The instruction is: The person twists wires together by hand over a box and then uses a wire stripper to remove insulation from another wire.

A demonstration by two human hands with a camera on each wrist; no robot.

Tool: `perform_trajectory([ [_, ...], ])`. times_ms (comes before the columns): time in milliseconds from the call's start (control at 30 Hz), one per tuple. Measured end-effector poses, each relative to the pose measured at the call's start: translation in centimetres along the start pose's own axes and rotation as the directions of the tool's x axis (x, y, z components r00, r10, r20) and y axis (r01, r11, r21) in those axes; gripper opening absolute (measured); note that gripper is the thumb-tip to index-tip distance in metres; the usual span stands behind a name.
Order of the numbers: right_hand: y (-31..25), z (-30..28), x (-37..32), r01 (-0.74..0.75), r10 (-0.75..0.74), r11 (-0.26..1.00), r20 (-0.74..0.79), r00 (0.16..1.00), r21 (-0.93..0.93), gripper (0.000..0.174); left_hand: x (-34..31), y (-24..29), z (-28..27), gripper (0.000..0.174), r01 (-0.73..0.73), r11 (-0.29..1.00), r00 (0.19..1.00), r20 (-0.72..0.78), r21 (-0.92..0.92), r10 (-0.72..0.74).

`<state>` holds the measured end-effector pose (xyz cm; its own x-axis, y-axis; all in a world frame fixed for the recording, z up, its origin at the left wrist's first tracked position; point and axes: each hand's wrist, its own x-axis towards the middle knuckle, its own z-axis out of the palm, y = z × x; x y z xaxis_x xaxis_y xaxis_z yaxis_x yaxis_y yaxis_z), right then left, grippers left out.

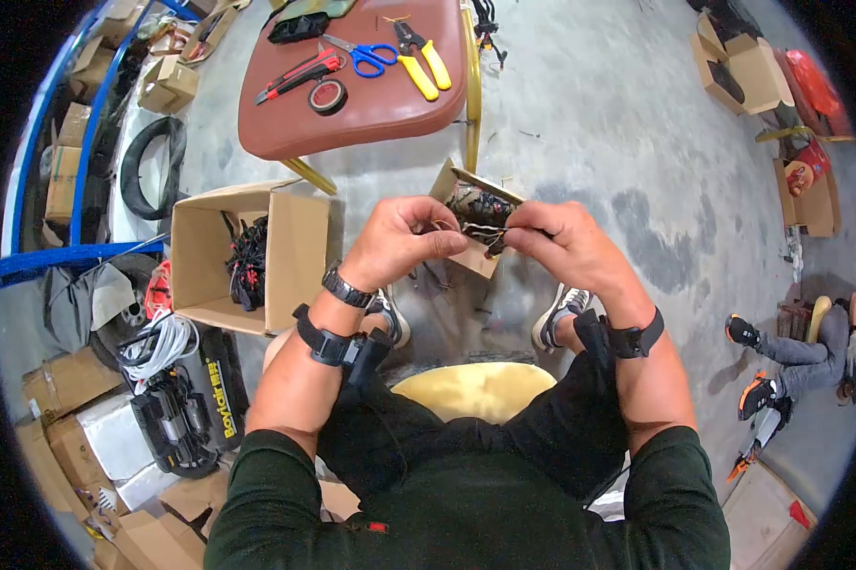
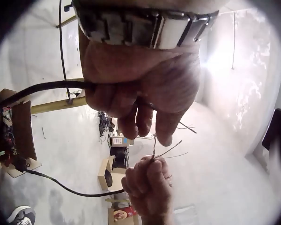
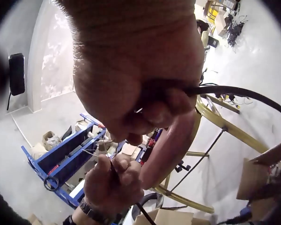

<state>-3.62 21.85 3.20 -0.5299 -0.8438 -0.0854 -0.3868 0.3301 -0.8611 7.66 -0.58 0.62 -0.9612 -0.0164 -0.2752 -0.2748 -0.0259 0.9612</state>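
My left hand (image 1: 407, 239) and my right hand (image 1: 569, 247) face each other over a small open carton (image 1: 477, 258) of dark bits. Thumb and fingers of each pinch the end of a black cable. Thin bare wires (image 1: 485, 230) splay out between the fingertips. In the left wrist view, one black cable (image 2: 42, 87) trails from the left hand; several stripped strands (image 2: 169, 149) stick up from the right hand's fist. The other black cable (image 3: 243, 91) leaves the right hand in the right wrist view. Part of each grip is hidden by the palms.
A brown padded stool (image 1: 371, 123) ahead carries a red cutter (image 1: 300, 76), blue scissors (image 1: 363, 57), yellow-handled wire strippers (image 1: 423, 62) and a tape roll (image 1: 327, 96). Left stands a cardboard box (image 1: 297, 256) with black cables. A person's legs (image 1: 794, 351) show at right.
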Motion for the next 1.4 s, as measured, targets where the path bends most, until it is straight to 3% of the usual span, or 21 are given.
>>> perform_trajectory([
  [167, 1.6, -0.3, 0.3, -0.095, 0.109, 0.960, -0.038, 0.993, 0.263, 0.018, 0.6, -0.3, -0.6, 0.034, -0.041, 0.952, 0.996, 0.059, -0.302, 0.062],
  [267, 1.4, -0.4, 0.3, -0.128, 0.153, 0.898, -0.026, 0.988, 0.421, 0.022, 1.0, -0.1, -0.7, 0.030, 0.017, 0.931, 0.999, 0.044, -0.364, -0.001],
  [367, 1.3, -0.5, 0.6, -0.156, 0.178, 0.891, -0.013, 0.984, 0.426, 0.022, 1.2, -0.3, -0.7, 0.026, 0.017, 0.958, 1.000, 0.002, -0.287, -0.017],
  [667, 1.3, -0.4, 1.6, -0.160, 0.205, 0.848, -0.034, 0.978, 0.505, 0.020, 1.5, -0.9, -0.2, 0.021, -0.063, 0.946, 0.996, -0.080, -0.318, 0.039],
  [767, 1.6, -0.6, 1.6, -0.191, 0.231, 0.826, -0.009, 0.973, 0.531, 0.026, 1.4, 0.0, 0.0, 0.020, 0.005, 0.965, 0.993, -0.109, -0.261, -0.035],
  [900, 1.3, -1.0, 1.6, -0.157, 0.217, 0.772, -0.024, 0.976, 0.616, 0.025, 1.3, -0.1, -0.1, 0.021, -0.027, 0.978, 0.993, -0.121, -0.205, 0.002],
  [1067, 2.5, -1.0, 1.7, -0.130, 0.208, 0.652, -0.012, 0.978, 0.747, 0.024, 1.4, -0.7, -0.3, 0.021, -0.047, 0.973, 0.995, -0.096, -0.225, 0.026],
  [1167, 2.6, -0.7, 1.6, -0.114, 0.217, 0.680, -0.049, 0.975, 0.725, 0.025, 1.4, -0.8, -0.4, 0.021, -0.060, 0.969, 0.994, -0.100, -0.239, 0.037],
  [1267, 2.5, -0.9, 1.5, -0.128, 0.215, 0.569, 0.003, 0.977, 0.812, 0.025, 1.3, -0.7, -0.3, 0.020, -0.049, 0.962, 0.994, -0.110, -0.267, 0.019],
  [1400, 2.6, -0.6, 1.6, -0.129, 0.217, 0.595, -0.004, 0.976, 0.793, 0.024, 1.5, -0.6, 0.1, 0.016, -0.087, 0.936, 0.985, -0.167, -0.341, 0.031],
])
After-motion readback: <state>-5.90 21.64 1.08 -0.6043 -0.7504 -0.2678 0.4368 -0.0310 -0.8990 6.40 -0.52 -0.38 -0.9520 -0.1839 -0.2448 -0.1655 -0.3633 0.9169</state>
